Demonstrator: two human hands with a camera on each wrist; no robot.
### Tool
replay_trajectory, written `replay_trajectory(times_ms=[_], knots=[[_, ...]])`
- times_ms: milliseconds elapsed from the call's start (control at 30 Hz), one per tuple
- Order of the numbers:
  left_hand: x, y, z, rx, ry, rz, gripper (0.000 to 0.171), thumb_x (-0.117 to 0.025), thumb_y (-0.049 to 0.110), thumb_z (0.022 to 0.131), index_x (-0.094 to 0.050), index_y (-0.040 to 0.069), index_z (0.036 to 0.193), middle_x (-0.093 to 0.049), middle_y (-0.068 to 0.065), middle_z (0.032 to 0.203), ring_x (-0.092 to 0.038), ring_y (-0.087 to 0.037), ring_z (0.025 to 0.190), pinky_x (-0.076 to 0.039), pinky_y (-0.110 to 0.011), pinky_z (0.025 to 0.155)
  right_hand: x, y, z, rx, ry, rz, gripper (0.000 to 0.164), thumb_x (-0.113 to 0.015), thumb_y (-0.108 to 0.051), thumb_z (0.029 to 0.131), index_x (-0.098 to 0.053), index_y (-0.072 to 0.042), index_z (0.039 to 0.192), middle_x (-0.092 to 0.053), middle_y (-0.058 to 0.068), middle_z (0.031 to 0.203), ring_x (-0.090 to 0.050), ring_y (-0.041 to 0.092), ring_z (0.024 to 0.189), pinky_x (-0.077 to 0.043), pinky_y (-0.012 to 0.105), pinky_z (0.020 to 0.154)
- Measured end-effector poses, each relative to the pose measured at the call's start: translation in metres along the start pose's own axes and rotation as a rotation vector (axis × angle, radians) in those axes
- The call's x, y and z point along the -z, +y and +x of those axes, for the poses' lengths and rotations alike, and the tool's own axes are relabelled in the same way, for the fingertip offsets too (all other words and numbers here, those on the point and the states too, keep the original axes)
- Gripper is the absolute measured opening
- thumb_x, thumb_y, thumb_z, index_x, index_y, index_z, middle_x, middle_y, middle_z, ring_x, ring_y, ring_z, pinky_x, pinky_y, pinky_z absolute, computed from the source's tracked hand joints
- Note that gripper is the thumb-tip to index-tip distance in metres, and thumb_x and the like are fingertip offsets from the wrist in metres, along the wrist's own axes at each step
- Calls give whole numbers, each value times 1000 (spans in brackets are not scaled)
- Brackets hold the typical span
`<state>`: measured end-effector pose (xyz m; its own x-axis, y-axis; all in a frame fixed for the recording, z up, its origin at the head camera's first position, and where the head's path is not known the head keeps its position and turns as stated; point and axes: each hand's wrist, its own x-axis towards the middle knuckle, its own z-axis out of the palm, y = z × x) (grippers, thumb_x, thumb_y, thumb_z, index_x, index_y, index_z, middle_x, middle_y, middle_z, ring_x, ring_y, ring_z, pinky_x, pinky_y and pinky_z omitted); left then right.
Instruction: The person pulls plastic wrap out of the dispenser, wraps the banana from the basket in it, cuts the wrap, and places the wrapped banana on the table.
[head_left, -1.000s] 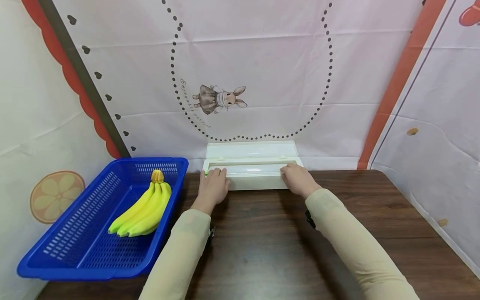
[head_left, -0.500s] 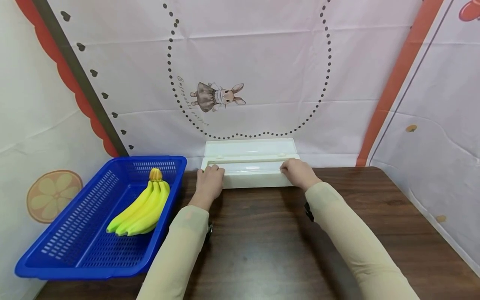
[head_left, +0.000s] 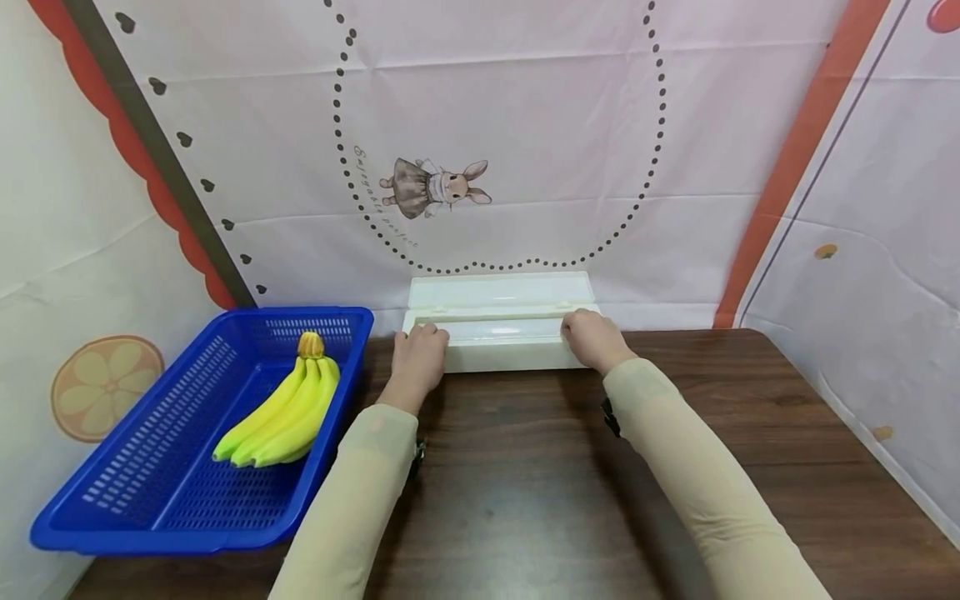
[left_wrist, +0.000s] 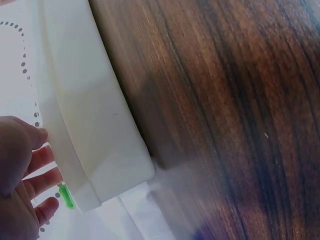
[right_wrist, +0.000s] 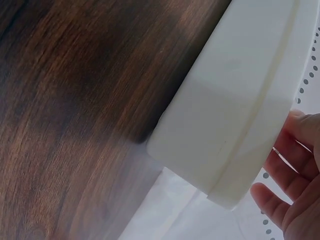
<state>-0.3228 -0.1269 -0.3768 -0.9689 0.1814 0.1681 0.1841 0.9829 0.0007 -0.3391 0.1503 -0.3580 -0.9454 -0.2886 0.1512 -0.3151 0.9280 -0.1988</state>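
1 white box [head_left: 513, 357]: on the tabletop [head_left: 510, 467], lid [head_left: 502, 289] open behind. 1 left hand [head_left: 420, 357], 1 right hand [head_left: 595, 337]: fingers curled, gripping its rim near opposite ends. Hazards I'd log remotely: uneven pull skewing the box; a knock dropping the lid.

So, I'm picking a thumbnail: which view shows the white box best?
The head view: the white box shows its top and front there, ends partly behind the left hand and right hand. Each wrist view shows one end, cropped.
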Motion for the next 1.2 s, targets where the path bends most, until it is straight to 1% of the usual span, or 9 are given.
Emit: replay_trajectory(times_ms=[100, 233, 533, 733, 867, 1000, 1200], knots=[[2, -1, 0, -4, 5, 2, 20, -58, 6, 90, -65, 12, 108, -62, -8, 112, -55, -28, 105, -41, -50, 88, 1, -1, 1, 0, -3, -22, 23, -46, -10, 97, -67, -2, 96, -64, 12, 91, -55, 22, 75, -48, 39, 70], [5, -2, 1, -8, 16, 0, 18, -57, 5, 91, -65, 12, 106, -61, -8, 111, -55, -29, 105, -41, -51, 88, 2, -1, 2, -1, -2, -36, 22, -46, -11, 98, -65, 0, 98, -62, 13, 91, -57, 23, 77, -49, 40, 71], [5, -5, -1, -10, 39, 9, 21, -57, 6, 91, -66, 13, 108, -61, -7, 111, -56, -29, 105, -42, -50, 88, 0, 0, 3, 7, -20, -34, 22, -47, -14, 99, -62, 0, 102, -63, 14, 96, -59, 26, 85, -49, 41, 76], [6, -5, -1, -14, 28, 8, 21, -54, 10, 94, -63, 13, 112, -62, -6, 118, -55, -28, 109, -42, -49, 89, 1, 1, 1, 6, -43, -17, 23, -44, -15, 100, -60, 1, 106, -66, 14, 98, -61, 25, 83, -49, 41, 76], [7, -4, 0, -7, 7, 14, 21, -51, 12, 96, -62, 14, 114, -64, -7, 118, -55, -28, 110, -42, -49, 90, 1, 3, 0, 0, -45, -3, 22, -44, -14, 100, -59, 0, 108, -66, 15, 101, -62, 25, 85, -50, 41, 78], [10, -2, -1, -5, -10, 12, 23, -51, 12, 96, -61, 15, 116, -66, -8, 116, -55, -28, 109, -41, -48, 89, 2, 5, -1, 8, -35, -5, 22, -44, -13, 100, -58, 1, 109, -66, 16, 103, -63, 26, 88, -50, 42, 80], [12, 0, -1, -3, 1, 7, 23, -52, 15, 96, -61, 15, 118, -65, -7, 117, -55, -27, 110, -42, -46, 87, 4, 7, -3, 35, -3, -13, 23, -43, -14, 100, -58, 1, 109, -67, 15, 100, -62, 24, 82, -50, 41, 78]])
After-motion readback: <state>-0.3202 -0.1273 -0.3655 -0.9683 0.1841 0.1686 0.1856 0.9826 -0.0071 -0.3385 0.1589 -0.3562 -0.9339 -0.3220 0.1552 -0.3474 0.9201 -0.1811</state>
